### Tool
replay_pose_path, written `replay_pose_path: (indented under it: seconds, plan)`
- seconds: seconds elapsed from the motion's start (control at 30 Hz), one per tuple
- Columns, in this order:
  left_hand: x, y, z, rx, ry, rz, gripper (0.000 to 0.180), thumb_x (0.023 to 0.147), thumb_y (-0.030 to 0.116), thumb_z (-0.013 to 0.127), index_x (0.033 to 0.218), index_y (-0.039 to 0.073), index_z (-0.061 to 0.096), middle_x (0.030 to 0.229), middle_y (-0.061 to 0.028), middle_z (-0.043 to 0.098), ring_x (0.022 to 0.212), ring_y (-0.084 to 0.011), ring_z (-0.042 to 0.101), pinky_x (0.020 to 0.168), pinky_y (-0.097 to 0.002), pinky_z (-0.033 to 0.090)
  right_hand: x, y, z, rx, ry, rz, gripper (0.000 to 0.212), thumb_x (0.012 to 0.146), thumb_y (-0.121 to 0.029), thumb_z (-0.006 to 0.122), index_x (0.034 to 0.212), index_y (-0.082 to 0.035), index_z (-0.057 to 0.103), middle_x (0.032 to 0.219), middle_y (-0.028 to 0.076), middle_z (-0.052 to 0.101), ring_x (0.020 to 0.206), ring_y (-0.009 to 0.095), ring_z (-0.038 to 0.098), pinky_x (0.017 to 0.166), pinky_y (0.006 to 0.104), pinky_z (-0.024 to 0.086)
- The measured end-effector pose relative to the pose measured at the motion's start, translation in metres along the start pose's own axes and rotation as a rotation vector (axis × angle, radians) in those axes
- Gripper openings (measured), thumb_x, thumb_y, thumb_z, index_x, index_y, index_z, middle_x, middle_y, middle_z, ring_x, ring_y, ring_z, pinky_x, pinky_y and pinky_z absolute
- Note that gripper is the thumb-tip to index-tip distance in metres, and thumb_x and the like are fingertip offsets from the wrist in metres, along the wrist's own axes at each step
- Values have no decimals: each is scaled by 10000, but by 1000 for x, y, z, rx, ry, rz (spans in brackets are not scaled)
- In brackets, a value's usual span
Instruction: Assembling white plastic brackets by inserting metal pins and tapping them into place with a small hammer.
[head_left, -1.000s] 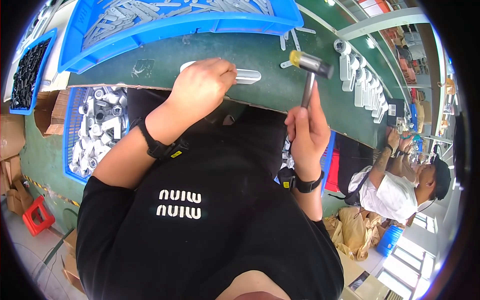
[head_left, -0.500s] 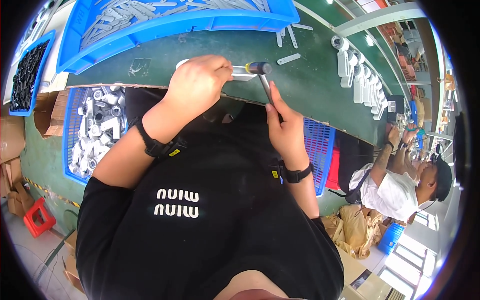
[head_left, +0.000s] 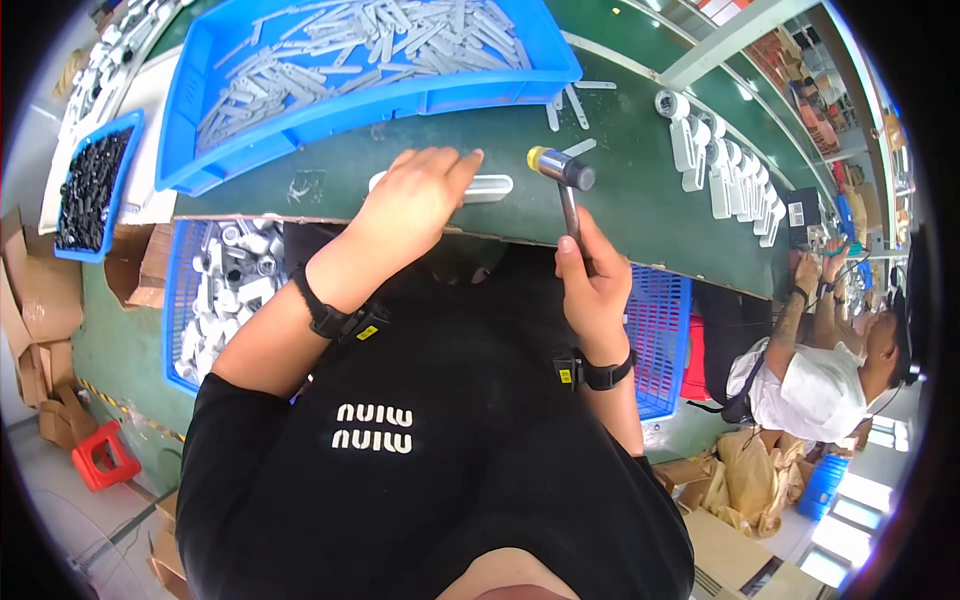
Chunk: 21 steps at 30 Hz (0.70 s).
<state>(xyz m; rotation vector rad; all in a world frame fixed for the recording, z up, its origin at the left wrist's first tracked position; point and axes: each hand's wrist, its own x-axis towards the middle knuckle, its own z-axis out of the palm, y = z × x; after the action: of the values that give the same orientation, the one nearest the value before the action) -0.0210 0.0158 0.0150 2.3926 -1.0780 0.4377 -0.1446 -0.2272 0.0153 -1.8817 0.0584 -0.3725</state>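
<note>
My left hand (head_left: 412,203) lies closed over a long whitish part (head_left: 492,187) at the near edge of the green bench (head_left: 640,225). The part's rounded right end, with a long recess facing up, sticks out past my fingers; its middle is hidden under them. My right hand (head_left: 594,290) grips a small mallet (head_left: 560,168) by its dark handle. The mallet's head has a yellow face and a dark face, and is held up to the right of the part, apart from it.
Behind my hands stands a blue bin (head_left: 330,124) with many flat grey strips (head_left: 440,40). A tray (head_left: 128,160) of small black pieces is at left. Whitish parts (head_left: 735,180) stand in a row at right. Blue crates (head_left: 180,300) flank me below the bench. A co-worker (head_left: 810,390) sits at far right.
The mallet has come away from the part, moving right and toward me. The part's recess now shows more fully beside my left hand. The whole view has shifted slightly.
</note>
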Motion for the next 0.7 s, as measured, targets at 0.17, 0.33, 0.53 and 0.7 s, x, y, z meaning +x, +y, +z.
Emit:
replay_pose_path:
  seconds: [0.17,0.33,0.53,0.7]
  plan:
    - [2,3,-20,32,-210,326,229,897,70,657,1089,86,780,1153,-98,672,1163,-298,664,1040,-449,509,-7,19,8,-42,-41,-72,431,1063,-37,678,1492,-10,660,847,-30,639,701,53,563,647,226,467]
    - [-5,-8,-28,-83,-99,174,227,810,8,702,1005,77,797,1328,-124,673,1284,-351,632,1110,-473,512,-12,11,3,-10,-117,-30,412,1064,-28,664,1475,-6,671,854,-24,650,706,60,572,659,238,480]
    - [-20,-23,3,-255,94,-19,181,926,-15,729,1106,-4,747,1180,-168,731,1113,-403,706,952,-468,581,-4,-2,14,22,-47,-17,583,1044,7,640,1615,-62,549,820,16,699,725,85,633,750,256,539]
    - [-29,-26,16,-243,190,8,210,907,-34,758,1115,-17,740,1144,-151,732,1029,-381,714,886,-451,595,-2,-27,5,-57,22,-221,594,1056,65,544,1644,17,472,886,63,691,776,136,645,782,279,545]
